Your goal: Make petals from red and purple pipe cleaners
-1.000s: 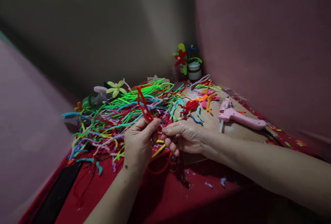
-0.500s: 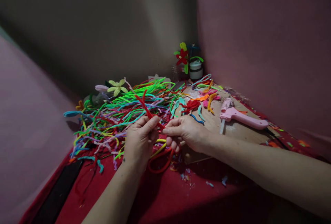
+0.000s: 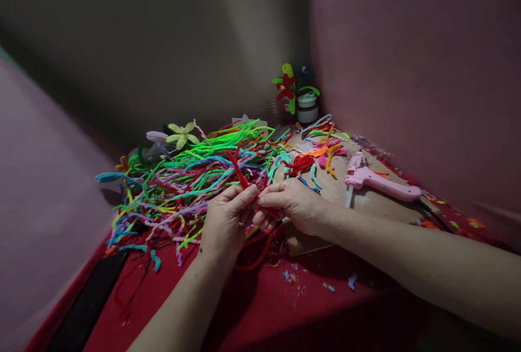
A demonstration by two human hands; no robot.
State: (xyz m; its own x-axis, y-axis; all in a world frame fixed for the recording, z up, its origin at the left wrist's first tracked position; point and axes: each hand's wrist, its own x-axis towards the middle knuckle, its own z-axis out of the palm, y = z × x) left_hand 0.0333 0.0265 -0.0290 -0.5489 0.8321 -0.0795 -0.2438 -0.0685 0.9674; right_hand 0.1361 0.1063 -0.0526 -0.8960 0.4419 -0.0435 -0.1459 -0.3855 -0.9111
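Observation:
A red pipe cleaner point(image 3: 240, 172) is pinched between my two hands, with two ends rising up and left above the fingers. My left hand point(image 3: 228, 216) grips it between thumb and forefinger. Just to the right and almost touching, my right hand point(image 3: 291, 205) is closed on the same red strand, a bit of which shows beneath its fingers. Below the hands, a curved red loop point(image 3: 257, 264) hangs over the red cloth; whether it joins the held strand is hidden. A tangled pile of coloured pipe cleaners point(image 3: 183, 178) lies behind my left hand.
A pink glue gun point(image 3: 385, 185) rests on a cardboard sheet point(image 3: 337, 200) at the right, among cut pipe-cleaner pieces. Pipe-cleaner flowers point(image 3: 182, 135) stand at the back left. A red flower point(image 3: 285, 87) and a pale jar point(image 3: 307, 109) are at the corner. Scraps litter the red cloth point(image 3: 285, 308).
The upright red loop has been drawn down, leaving two shorter ends above my left hand. My hands have come closer together and shifted slightly right.

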